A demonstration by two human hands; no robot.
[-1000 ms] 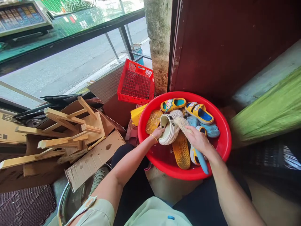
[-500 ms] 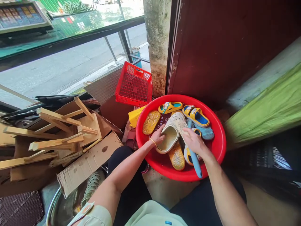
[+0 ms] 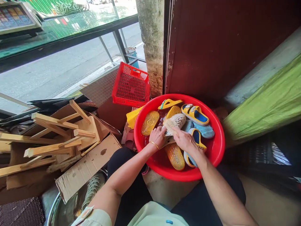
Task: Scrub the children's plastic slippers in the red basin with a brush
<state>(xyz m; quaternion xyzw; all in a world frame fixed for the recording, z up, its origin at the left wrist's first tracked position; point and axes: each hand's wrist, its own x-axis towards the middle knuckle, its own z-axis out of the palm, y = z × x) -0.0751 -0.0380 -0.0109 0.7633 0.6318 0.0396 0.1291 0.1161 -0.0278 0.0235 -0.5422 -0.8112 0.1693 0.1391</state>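
In the red basin, my left hand is closed on the side of a pale clog, which lies tilted over the other footwear. A scrub brush is held in my right hand, its head against the clog. The brush handle is hidden by my hand. Around the clog are an upturned yellow sandal sole, a yellow-and-blue sandal, a light blue sandal and a yellow slipper. Water shows on the basin floor.
A red plastic crate stands behind the basin by the pillar. Upturned wooden stools and a cardboard flap crowd the left. More clogs lie in a metal basin by my left leg. A green cloth hangs right.
The clog has turned, so its opening no longer faces me. The brush has moved left onto it, and its blue handle is out of sight. The view has shifted slightly.
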